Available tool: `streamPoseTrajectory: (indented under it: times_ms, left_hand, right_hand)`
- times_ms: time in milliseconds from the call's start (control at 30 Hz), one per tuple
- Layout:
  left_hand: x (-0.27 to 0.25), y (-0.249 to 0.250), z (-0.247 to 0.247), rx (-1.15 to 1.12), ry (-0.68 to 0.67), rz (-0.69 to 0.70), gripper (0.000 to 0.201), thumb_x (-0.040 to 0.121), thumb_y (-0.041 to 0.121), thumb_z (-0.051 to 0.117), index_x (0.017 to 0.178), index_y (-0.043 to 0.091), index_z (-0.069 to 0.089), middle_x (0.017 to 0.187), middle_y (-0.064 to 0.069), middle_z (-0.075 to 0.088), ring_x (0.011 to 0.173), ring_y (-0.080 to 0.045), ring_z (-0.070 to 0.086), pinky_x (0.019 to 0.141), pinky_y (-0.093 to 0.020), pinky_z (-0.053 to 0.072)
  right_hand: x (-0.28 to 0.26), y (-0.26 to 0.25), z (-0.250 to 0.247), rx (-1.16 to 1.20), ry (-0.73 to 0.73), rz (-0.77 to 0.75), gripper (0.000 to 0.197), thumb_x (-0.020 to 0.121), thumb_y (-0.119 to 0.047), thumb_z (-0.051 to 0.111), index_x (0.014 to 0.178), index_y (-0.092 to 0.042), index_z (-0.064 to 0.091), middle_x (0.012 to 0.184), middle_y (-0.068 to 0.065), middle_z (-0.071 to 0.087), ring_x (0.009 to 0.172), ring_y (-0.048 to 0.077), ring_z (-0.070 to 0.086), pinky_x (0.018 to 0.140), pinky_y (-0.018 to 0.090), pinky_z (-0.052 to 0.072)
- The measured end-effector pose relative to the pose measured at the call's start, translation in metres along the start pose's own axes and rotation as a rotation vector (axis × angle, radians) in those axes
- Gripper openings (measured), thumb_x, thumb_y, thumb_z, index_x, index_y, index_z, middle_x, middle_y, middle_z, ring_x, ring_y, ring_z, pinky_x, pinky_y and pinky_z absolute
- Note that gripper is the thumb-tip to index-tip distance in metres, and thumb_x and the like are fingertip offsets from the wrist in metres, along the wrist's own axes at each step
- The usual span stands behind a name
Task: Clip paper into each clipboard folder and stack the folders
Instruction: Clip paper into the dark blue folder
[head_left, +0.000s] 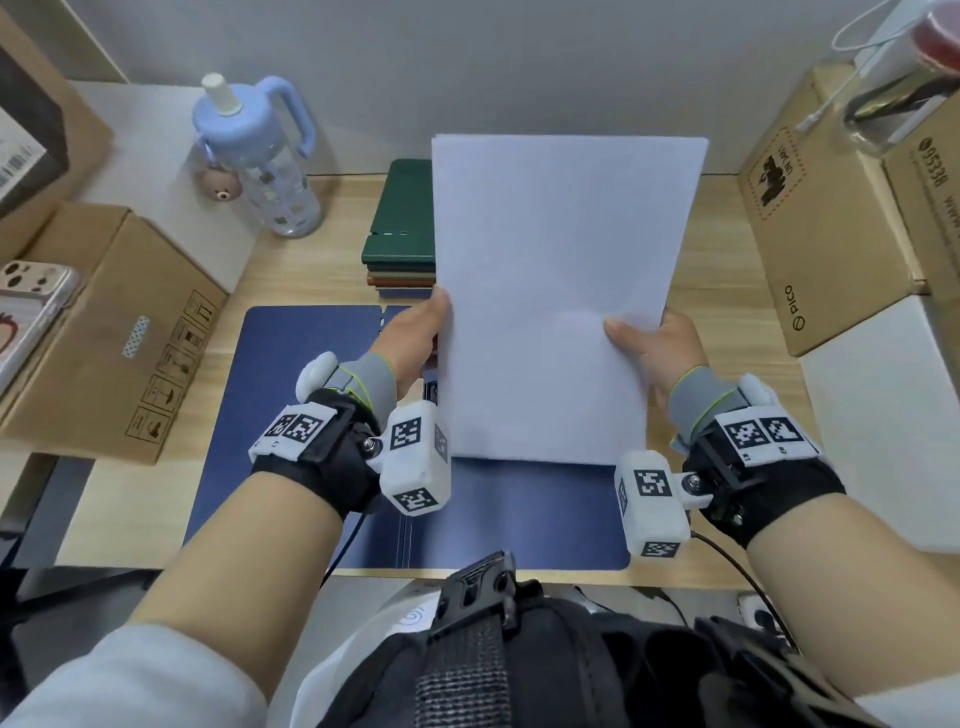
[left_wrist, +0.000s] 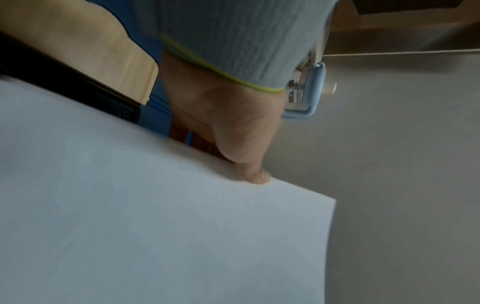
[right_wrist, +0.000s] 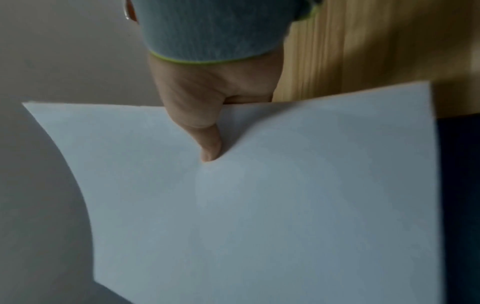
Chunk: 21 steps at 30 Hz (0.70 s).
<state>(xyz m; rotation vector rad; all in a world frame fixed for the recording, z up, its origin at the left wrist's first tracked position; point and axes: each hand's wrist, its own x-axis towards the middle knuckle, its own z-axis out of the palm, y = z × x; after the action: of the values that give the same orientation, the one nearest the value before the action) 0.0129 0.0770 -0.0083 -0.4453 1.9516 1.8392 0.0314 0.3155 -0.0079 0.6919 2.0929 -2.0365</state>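
Note:
A white sheet of paper (head_left: 561, 291) is held up above the desk by both hands. My left hand (head_left: 415, 338) pinches its left edge, thumb on top; the wrist view shows that thumb on the paper (left_wrist: 182, 236). My right hand (head_left: 654, 348) pinches the right edge, thumb pressed on the paper (right_wrist: 259, 205). Under the sheet an open dark blue clipboard folder (head_left: 311, 415) lies flat on the desk; its clip is mostly hidden by the paper. A stack of closed folders (head_left: 402, 228), green on top, sits behind it.
A blue water bottle (head_left: 260, 156) stands at the back left. Cardboard boxes flank the desk, one at the left (head_left: 104, 332) and others at the right (head_left: 810, 228). A phone (head_left: 31, 306) lies on the left box. The wooden desk (head_left: 322, 270) ends at its front edge near my body.

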Motion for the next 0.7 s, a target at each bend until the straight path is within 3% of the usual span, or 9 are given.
streamPoseTrajectory:
  times_ms: [100,167,233,267,333,400,533,600,700]
  left_hand:
    - [0.003,-0.009,-0.008,-0.011,0.121,-0.145,0.044,0.102,0.039,0.030,0.075,0.014,0.055,0.058,0.001,0.064,0.058,-0.015,0.060,0.058,-0.022,0.053]
    - [0.001,-0.020,-0.012,0.116,0.130,-0.227,0.031,0.100,0.028,0.043,0.073,0.013,0.046,0.057,-0.003,0.055,0.052,-0.015,0.054,0.052,-0.019,0.050]
    - [0.001,-0.032,-0.017,0.431,0.110,-0.290,0.027,0.094,0.022,0.055,0.072,0.014,0.041,0.064,-0.004,0.050,0.055,-0.016,0.050,0.043,-0.016,0.047]
    - [0.002,-0.037,-0.019,0.619,0.110,-0.313,0.028,0.091,0.023,0.059,0.070,0.014,0.042,0.065,-0.005,0.052,0.055,-0.017,0.051,0.043,-0.016,0.047]
    - [0.002,-0.042,-0.020,0.879,0.090,-0.356,0.029,0.085,0.032,0.063,0.068,0.013,0.048,0.069,-0.007,0.059,0.060,-0.023,0.057,0.056,-0.022,0.051]
    - [0.003,-0.044,-0.016,0.942,0.056,-0.388,0.029,0.082,0.037,0.064,0.073,0.011,0.056,0.074,-0.008,0.063,0.065,-0.025,0.061,0.069,-0.029,0.055]
    - [0.006,-0.049,-0.008,1.015,0.027,-0.393,0.029,0.085,0.034,0.061,0.097,0.008,0.060,0.090,-0.011,0.061,0.092,-0.031,0.065,0.091,-0.036,0.054]
    - [0.009,-0.052,-0.008,1.054,0.005,-0.383,0.026,0.087,0.033,0.059,0.087,0.007,0.059,0.088,-0.010,0.062,0.092,-0.031,0.064,0.088,-0.033,0.053]
    - [0.013,-0.056,-0.011,1.141,0.014,-0.348,0.033,0.092,0.025,0.050,0.062,0.014,0.043,0.065,-0.001,0.050,0.067,-0.023,0.053,0.060,-0.023,0.042]
  right_hand:
    - [-0.002,0.009,-0.005,-0.042,-0.004,0.089,0.021,0.086,-0.001,0.062,0.107,-0.001,0.063,0.092,0.005,0.064,0.067,0.013,0.059,0.061,0.021,0.054]
    - [-0.005,0.016,-0.009,-0.071,-0.012,0.154,0.031,0.086,-0.001,0.062,0.117,0.004,0.059,0.101,0.010,0.062,0.067,0.013,0.058,0.055,0.017,0.053]
    - [-0.007,0.024,-0.011,-0.113,-0.014,0.210,0.033,0.086,-0.002,0.062,0.119,0.005,0.058,0.105,0.013,0.061,0.066,0.014,0.057,0.056,0.021,0.053]
    - [-0.007,0.028,-0.012,-0.137,-0.011,0.235,0.033,0.086,-0.003,0.063,0.118,0.005,0.058,0.107,0.014,0.061,0.067,0.017,0.057,0.058,0.023,0.053]
    - [-0.008,0.035,-0.012,-0.180,-0.007,0.280,0.034,0.086,-0.005,0.064,0.118,0.005,0.058,0.111,0.015,0.062,0.071,0.022,0.058,0.068,0.029,0.052]
    - [-0.009,0.041,-0.011,-0.212,-0.002,0.318,0.036,0.086,-0.007,0.065,0.119,0.005,0.058,0.110,0.015,0.062,0.075,0.023,0.059,0.079,0.032,0.046]
    - [-0.010,0.048,-0.007,-0.215,-0.008,0.366,0.036,0.085,-0.005,0.066,0.118,0.006,0.059,0.119,0.021,0.063,0.091,0.026,0.059,0.085,0.038,0.048]
    - [-0.011,0.049,-0.005,-0.191,-0.009,0.383,0.036,0.085,-0.004,0.066,0.118,0.006,0.059,0.119,0.021,0.062,0.092,0.027,0.059,0.088,0.040,0.048]
    - [-0.011,0.050,-0.002,-0.146,-0.023,0.396,0.036,0.085,-0.005,0.065,0.119,0.005,0.058,0.120,0.020,0.062,0.094,0.027,0.059,0.089,0.041,0.048]
